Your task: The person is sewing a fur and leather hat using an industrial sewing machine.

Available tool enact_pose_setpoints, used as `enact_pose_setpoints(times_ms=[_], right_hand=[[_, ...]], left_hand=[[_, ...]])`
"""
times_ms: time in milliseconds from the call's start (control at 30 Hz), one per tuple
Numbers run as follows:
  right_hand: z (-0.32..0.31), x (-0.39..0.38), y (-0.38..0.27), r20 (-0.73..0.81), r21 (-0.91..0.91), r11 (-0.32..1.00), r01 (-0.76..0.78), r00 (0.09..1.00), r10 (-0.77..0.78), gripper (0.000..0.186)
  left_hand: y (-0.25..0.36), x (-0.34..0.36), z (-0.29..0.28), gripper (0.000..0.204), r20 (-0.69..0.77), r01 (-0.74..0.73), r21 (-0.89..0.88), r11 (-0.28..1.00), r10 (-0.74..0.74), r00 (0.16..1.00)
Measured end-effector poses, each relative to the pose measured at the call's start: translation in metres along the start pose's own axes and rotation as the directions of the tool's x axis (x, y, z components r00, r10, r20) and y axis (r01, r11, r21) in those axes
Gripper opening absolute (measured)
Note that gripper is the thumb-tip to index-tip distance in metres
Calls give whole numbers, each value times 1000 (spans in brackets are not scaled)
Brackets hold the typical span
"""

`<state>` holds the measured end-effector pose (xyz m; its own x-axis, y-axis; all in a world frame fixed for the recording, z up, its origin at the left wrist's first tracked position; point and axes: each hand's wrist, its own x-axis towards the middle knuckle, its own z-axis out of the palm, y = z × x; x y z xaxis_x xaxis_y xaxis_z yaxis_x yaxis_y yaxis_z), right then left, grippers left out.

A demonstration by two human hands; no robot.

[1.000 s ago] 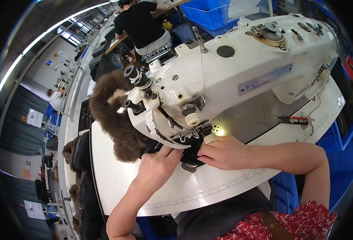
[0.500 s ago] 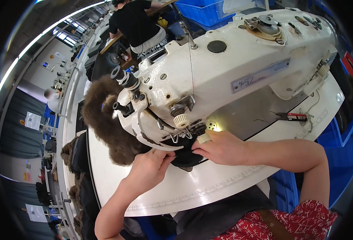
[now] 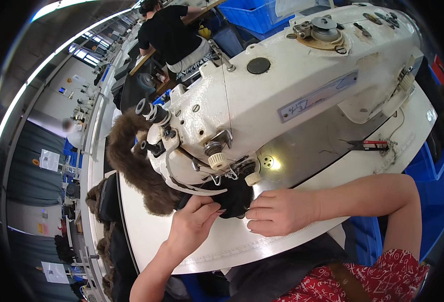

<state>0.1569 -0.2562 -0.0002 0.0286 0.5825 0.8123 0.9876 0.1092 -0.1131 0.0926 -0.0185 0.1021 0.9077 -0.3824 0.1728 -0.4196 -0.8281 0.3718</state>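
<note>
Black fabric [image 3: 236, 200] lies under the needle end of a white sewing machine [image 3: 262, 100], its near edge hanging toward me on the table. My left hand [image 3: 195, 221] pinches this edge between thumb and fingertips, just below the machine's curved white guard. On the other side my right hand [image 3: 285, 212] has its fingers curled together at the fabric's right edge; its thumb is hidden. Brown fur [image 3: 140, 166] joins the dark piece at the left and bunches around the machine's head. The needle and presser foot are hidden.
Red-handled thread snips [image 3: 369, 145] lie on the right of the white table [image 3: 207, 254], near loose thread. A small lamp lights the metal bed. Blue bins [image 3: 425, 201] stand at the right. More dark, furry pieces [image 3: 110, 211] hang at the left. Another person [image 3: 169, 38] works beyond.
My right hand has come nearer to me, away from the machine's needle end, and its fingers have curled. My left hand has also come slightly nearer. More of the black fabric shows between them.
</note>
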Motion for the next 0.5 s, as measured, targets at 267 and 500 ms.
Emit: enact_pose_setpoints(times_ms=[267, 500], right_hand=[[10, -2, -2, 92, -156, 985, -77, 992, 92, 15], [11, -7, -2, 157, -125, 992, -30, 986, 50, 17]], left_hand=[[7, 7, 4, 24, 99, 77, 103, 992, -87, 991], [13, 23, 23, 18, 32, 31, 346, 938, -44, 999]])
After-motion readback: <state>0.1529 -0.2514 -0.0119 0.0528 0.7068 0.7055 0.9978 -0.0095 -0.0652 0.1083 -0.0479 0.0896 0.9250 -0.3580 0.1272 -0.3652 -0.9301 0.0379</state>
